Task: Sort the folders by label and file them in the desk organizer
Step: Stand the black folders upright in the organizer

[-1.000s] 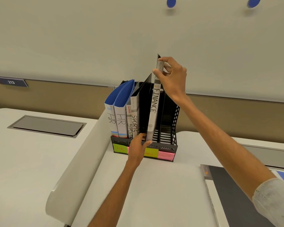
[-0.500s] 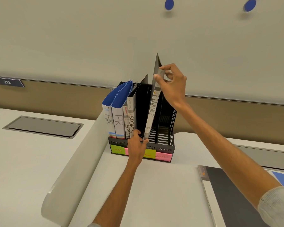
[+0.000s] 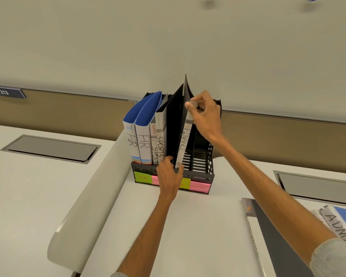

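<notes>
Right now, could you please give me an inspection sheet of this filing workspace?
Surface: white desk, curved white divider at left.
Job's things: black desk organizer holds two HR folders and two SPORTS folders; FINANCE folder tilted, lower end in it; ADMIN folder and black folder lie flat at right.
Clutter: nothing seen.
Hands: right hand pinches the FINANCE folder's spine top; left hand holds its lower end.
Cables: nothing seen.
Surroundings: wall panel, sign 213, closed desk hatch.
</notes>
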The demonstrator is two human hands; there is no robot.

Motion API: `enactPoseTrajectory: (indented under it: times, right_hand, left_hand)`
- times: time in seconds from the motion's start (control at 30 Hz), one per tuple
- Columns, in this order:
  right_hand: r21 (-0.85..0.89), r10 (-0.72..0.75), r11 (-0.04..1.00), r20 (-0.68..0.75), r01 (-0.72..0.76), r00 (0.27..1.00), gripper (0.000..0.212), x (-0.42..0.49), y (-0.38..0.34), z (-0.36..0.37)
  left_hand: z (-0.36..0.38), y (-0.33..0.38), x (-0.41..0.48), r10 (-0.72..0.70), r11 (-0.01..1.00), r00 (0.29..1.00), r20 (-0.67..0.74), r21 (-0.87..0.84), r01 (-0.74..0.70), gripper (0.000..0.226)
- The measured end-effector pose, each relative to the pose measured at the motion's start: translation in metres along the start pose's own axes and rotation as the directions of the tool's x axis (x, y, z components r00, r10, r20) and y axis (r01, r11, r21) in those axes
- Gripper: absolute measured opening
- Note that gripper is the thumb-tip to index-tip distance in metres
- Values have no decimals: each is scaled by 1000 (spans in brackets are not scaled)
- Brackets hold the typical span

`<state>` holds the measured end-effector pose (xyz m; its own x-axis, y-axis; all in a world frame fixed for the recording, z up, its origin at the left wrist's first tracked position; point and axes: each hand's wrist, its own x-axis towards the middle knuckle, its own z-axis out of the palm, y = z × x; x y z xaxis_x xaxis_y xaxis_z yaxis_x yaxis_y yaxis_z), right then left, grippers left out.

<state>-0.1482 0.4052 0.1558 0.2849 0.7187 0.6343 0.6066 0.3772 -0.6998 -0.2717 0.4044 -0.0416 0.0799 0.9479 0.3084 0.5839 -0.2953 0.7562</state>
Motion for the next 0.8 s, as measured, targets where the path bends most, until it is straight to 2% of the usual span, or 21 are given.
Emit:
enactPoseTrajectory:
  times: [0.07,0.1,0.23,0.37,0.5,0.6,0.67,0.8]
  right_hand:
    - [-66,21,998,175,-9,984,16,-16,6,13]
    - [-87,26,996,219,-7,975,20,-22,8,17]
    - [-82,36,996,219,-19,975,41,-23,6,25]
    - [-95,74,994,263,-50,962,44,-24,5,22]
    - [-11,152,987,359,-159,921,53,-34,5,9]
    - [-18,199,978,359,-206,912,63,-48,4,-3]
    - [-19,238,969,342,-246,909,64,-61,4,-13]
    - [-25,320,945,295,-327,901,54,-94,8,-36]
  left_hand:
    - [2,-3,-10,0,996,1000,7,-90,1,62]
    - [3,-4,-15,-11,990,999,30,-143,15,70]
    - [-1,-14,-26,15,985,994,106,-174,3,82]
    - [-6,-12,-28,7,987,990,138,-162,16,83]
    - [-11,-5,-35,22,989,987,158,-149,1,85]
    - [-19,0,-45,19,993,986,164,-122,1,87]
    - [-25,2,-57,19,995,988,155,-98,-4,85]
    - [-31,10,-88,7,1000,979,206,-16,-3,82]
